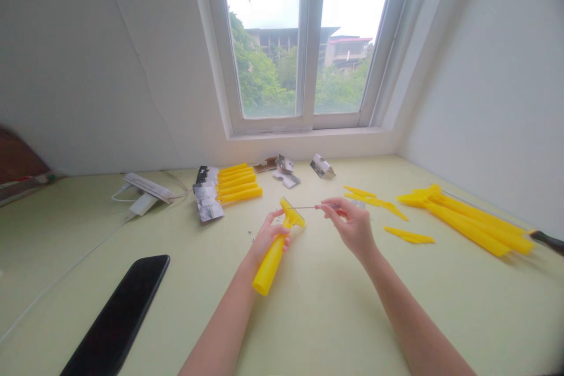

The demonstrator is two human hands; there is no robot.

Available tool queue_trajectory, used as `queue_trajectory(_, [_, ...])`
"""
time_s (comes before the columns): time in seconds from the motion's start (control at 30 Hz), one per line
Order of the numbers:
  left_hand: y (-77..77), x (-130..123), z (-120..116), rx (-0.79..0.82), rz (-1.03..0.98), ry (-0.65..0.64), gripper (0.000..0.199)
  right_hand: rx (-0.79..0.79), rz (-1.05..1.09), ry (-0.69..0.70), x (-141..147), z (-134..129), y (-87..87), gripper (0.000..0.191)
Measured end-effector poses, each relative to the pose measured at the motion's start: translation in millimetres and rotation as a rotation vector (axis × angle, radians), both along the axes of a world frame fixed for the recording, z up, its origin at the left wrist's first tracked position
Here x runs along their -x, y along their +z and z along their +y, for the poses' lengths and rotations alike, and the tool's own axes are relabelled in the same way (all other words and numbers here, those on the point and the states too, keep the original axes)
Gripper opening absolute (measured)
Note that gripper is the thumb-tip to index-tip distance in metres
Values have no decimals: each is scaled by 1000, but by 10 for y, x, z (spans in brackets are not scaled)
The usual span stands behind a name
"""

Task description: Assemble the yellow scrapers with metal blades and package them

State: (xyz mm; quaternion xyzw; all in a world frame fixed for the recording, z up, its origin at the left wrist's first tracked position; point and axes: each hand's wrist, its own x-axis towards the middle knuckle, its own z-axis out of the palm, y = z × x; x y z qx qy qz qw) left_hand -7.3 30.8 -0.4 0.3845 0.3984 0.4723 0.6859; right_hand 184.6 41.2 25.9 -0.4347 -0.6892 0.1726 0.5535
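My left hand (269, 241) is wrapped round the handle of a yellow scraper (269, 267), which is tilted with its wide T-shaped head up and the round handle end toward me. Between the thumb and fingers of my right hand (348, 222) is a thin screwdriver (307, 207). Its shaft points left, and the tip reaches the scraper's head; whether it sits in a screw is too small to tell. A few tiny metal bits (251, 234), maybe screws, lie on the table just left of my left hand.
Yellow handles (238, 182) with printed cards lie at the back left, near loose card pieces (323, 165). Flat yellow pieces (409, 235) and longer yellow parts (471, 220) lie right, beside a black-handled tool (547, 241). A black phone (121, 311) and power strip (150, 187) are left.
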Motion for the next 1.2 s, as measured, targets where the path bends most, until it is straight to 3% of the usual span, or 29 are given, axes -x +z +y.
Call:
queue_trajectory(0.33, [-5, 9, 18, 6, -15, -9, 60, 42, 31, -19, 7, -18, 18, 23])
queue_trajectory(0.63, [106, 24, -28, -2, -131, 14, 63, 156, 318, -231, -104, 118, -66, 30])
queue_trajectory(0.77, [122, 56, -19, 5, -176, 59, 63, 313, 112, -225, -123, 204, -203, 29])
queue_trajectory(1.0, [125, 81, -5, 0, -269, 95, 68, 359, -389, -287, 9, 213, -421, 14])
queue_trajectory(1.2, [138, 120, -6, -41, -307, 187, 68, 107, -569, -312, 220, 115, -450, 13])
